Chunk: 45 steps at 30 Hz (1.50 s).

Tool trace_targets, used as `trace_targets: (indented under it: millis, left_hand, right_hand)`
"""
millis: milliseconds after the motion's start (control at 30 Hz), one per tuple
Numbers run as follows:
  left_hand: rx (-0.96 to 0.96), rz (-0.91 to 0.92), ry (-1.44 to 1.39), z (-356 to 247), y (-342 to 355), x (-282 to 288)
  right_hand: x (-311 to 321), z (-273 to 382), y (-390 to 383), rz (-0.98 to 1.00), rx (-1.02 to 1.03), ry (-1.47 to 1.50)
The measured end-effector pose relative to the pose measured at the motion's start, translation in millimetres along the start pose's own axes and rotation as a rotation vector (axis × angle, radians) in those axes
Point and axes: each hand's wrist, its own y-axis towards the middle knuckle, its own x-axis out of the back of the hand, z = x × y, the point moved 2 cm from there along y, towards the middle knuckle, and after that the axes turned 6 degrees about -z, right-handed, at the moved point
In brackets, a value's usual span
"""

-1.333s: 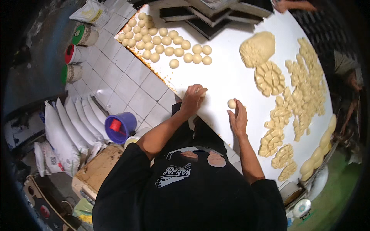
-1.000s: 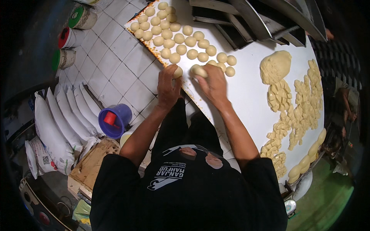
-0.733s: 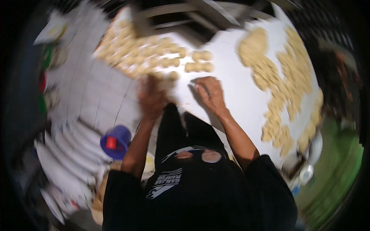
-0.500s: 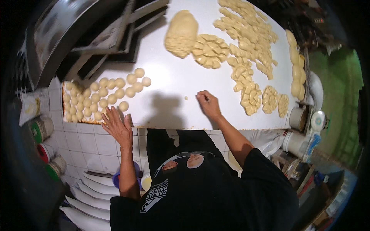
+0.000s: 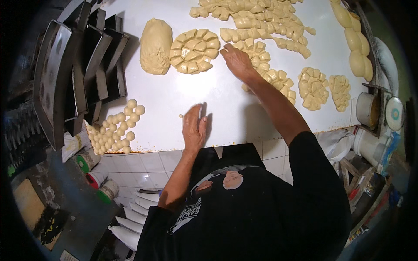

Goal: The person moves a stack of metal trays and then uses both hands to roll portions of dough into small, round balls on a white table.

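My left hand [image 5: 194, 126] hovers low over or rests on the white table, fingers stretched and empty, beside a tiny dough crumb [image 5: 181, 116]. Farther right, my right hand [image 5: 238, 65] reaches to the edge of a cluster of cut dough pieces [image 5: 254, 52]. Its fingers are bent together, and whatever lies under the fingertips is hidden. Left of it sits a round of dough cut into wedges [image 5: 193, 51], touching a large uncut dough lump [image 5: 156, 45]. Many small rolled dough balls [image 5: 114, 130] crowd the table's near left corner.
Stacked dark metal trays [image 5: 93, 65] stand at the table's left. More cut dough strips [image 5: 265, 19] cover the far side, with two cut rounds [image 5: 313, 87] to the right. Long smooth dough rolls [image 5: 357, 45] lie along the right edge. Lidded buckets [image 5: 89, 161] stand on the floor.
My view has turned to the right. My left hand has left the dough balls for the middle of the table. My right hand has moved from the bare tabletop to the cut dough.
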Motion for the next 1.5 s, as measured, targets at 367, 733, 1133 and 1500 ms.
trace_targets:
  millis: [367,733,1133,1500]
  left_hand:
    - [1.318,0.192,-1.284,93,-88,35]
    - [0.086,0.160,0.012,153,-77,118]
    - [-0.141,0.239,0.000,147,-46,68]
    - [-0.094,0.072,-0.011,146,-51,57]
  right_hand:
    - [51,180,-139,0.392,-0.177,1.050]
    - [-24,100,-94,0.116,-0.028,0.066]
    - [-95,257,-138,-0.048,-0.085,0.028]
    - [-84,248,-142,-0.023,-0.065,0.193]
